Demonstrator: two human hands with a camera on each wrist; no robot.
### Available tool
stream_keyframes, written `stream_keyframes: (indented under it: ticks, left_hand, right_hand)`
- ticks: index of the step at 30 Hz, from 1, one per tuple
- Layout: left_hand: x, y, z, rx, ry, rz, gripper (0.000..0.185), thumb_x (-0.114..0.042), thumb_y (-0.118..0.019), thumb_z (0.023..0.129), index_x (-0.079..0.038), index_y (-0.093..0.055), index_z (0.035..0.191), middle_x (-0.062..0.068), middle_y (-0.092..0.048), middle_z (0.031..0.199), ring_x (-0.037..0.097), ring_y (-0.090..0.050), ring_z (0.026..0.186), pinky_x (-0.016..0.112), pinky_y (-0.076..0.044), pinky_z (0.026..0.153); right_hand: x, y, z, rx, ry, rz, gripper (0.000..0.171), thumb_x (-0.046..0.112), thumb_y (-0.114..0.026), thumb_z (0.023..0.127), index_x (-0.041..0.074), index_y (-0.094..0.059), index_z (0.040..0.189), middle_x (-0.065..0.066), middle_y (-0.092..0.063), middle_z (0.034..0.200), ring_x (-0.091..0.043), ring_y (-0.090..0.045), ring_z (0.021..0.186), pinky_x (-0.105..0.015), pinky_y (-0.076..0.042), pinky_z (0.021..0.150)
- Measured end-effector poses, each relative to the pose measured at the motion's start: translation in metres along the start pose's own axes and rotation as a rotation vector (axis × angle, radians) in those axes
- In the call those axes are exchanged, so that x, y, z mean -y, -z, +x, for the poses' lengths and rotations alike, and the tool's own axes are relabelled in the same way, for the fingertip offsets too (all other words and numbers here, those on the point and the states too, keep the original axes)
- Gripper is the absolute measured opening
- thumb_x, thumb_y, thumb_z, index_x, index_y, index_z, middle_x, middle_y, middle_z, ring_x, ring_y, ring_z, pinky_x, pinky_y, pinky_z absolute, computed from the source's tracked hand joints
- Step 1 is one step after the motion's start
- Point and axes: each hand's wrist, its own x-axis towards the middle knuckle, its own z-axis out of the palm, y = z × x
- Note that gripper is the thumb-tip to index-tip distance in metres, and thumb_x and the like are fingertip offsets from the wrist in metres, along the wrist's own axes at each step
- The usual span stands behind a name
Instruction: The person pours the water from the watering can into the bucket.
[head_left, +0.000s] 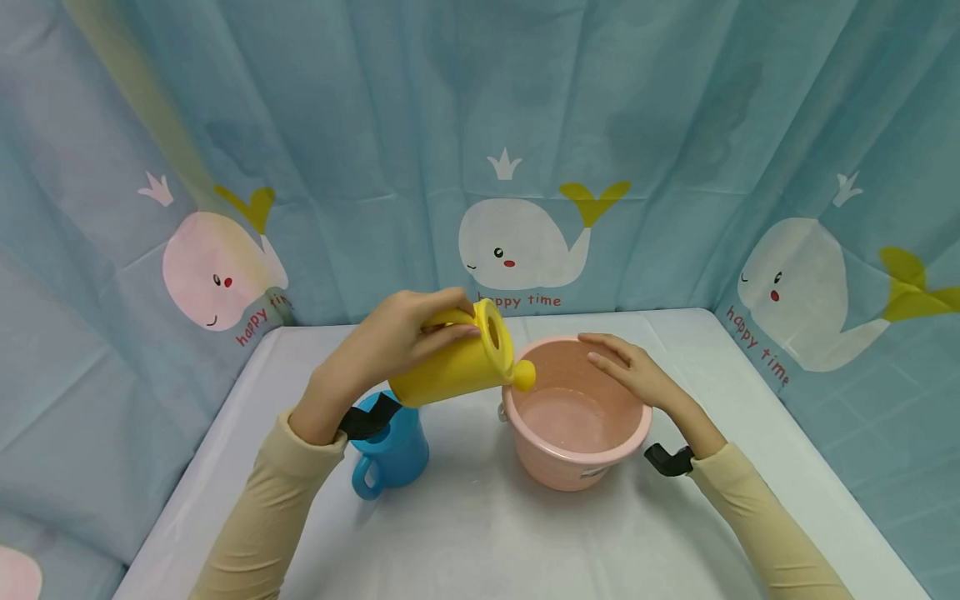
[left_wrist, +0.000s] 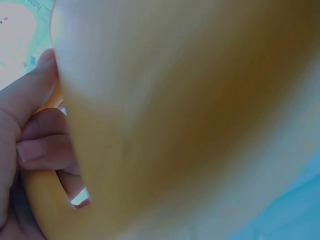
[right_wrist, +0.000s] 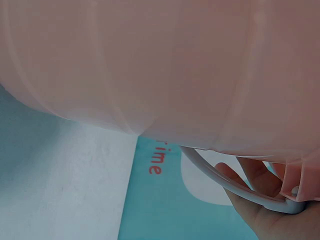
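Note:
My left hand (head_left: 420, 329) grips the handle of a yellow toy watering can (head_left: 453, 367), its fingers curled round it in the left wrist view. The can is tilted, its round spout head (head_left: 524, 375) over the left rim of a pink bucket (head_left: 581, 457). My right hand (head_left: 637, 375) holds the bucket's right rim, thumb on the inner side. In the right wrist view, fingers (right_wrist: 260, 177) show outside the wall beside the bucket's grey carrying handle (right_wrist: 225, 182). Below my left wrist, a blue mug (head_left: 397, 450) stands upright, partly hidden by the wrist strap.
A white-covered table (head_left: 465, 533) carries the bucket and mug. Blue curtains (head_left: 375, 167) with whale prints enclose its back and sides. Black wrist mounts (head_left: 670, 460) sit at both sleeve cuffs, the left one overlapping the mug's opening.

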Motion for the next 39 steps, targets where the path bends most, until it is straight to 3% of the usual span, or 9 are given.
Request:
stream_keyframes:
  ticks: [8,18,23,28,36,39]
  left_hand:
    - [0.006,0.005,-0.011,-0.035,0.038,0.004,0.018,-0.036,-0.058,0.089,-0.020,-0.054,0.097,-0.007,-0.058,0.079,0.008,-0.052,0.065,0.024,-0.047,0.058]
    - [0.021,0.006,-0.029,-0.119,0.097,0.012,0.019,-0.031,-0.061,0.088,-0.016,-0.052,0.096,-0.004,-0.051,0.072,0.011,-0.047,0.060,0.024,-0.043,0.055]
    - [0.030,0.003,-0.039,-0.166,0.160,0.005,0.022,-0.031,-0.060,0.089,-0.014,-0.050,0.097,-0.002,-0.053,0.074,0.012,-0.048,0.061,0.025,-0.044,0.055]
    - [0.042,-0.001,-0.050,-0.267,0.212,0.006,0.022,-0.029,-0.062,0.088,-0.011,-0.050,0.096,-0.001,-0.052,0.075,0.014,-0.047,0.061,0.024,-0.044,0.054]
    - [0.064,-0.009,-0.068,-0.485,0.279,0.007,0.023,-0.023,-0.063,0.088,-0.005,-0.048,0.092,0.003,-0.050,0.072,0.014,-0.045,0.059,0.021,-0.041,0.053]
    - [0.071,-0.013,-0.074,-0.558,0.302,0.002,0.022,-0.019,-0.063,0.089,-0.002,-0.048,0.092,0.005,-0.049,0.072,0.014,-0.044,0.059,0.020,-0.040,0.052]
  right_hand:
    - [0.031,0.002,-0.007,0.013,-0.002,0.000,0.043,0.019,-0.050,0.097,0.002,-0.043,0.136,-0.017,-0.044,0.138,-0.034,-0.041,0.127,-0.051,-0.037,0.100]
    - [0.035,0.003,-0.007,0.013,0.002,-0.004,0.042,0.018,-0.049,0.097,0.001,-0.043,0.136,-0.018,-0.045,0.138,-0.033,-0.042,0.127,-0.048,-0.037,0.100]
    - [0.035,0.002,-0.008,0.010,-0.004,0.005,0.042,0.018,-0.049,0.097,0.002,-0.043,0.135,-0.018,-0.044,0.138,-0.034,-0.041,0.128,-0.049,-0.036,0.101]
    - [0.035,0.002,-0.008,0.007,-0.010,-0.001,0.041,0.016,-0.049,0.097,0.001,-0.044,0.135,-0.019,-0.044,0.138,-0.034,-0.041,0.128,-0.050,-0.036,0.101]
    - [0.035,0.002,-0.008,0.009,-0.017,0.001,0.041,0.016,-0.049,0.097,0.002,-0.044,0.135,-0.018,-0.044,0.138,-0.034,-0.041,0.127,-0.050,-0.037,0.100]
    - [0.024,0.001,-0.006,0.003,-0.007,-0.003,0.041,0.020,-0.049,0.097,0.005,-0.044,0.136,-0.015,-0.045,0.138,-0.032,-0.042,0.127,-0.049,-0.037,0.100]
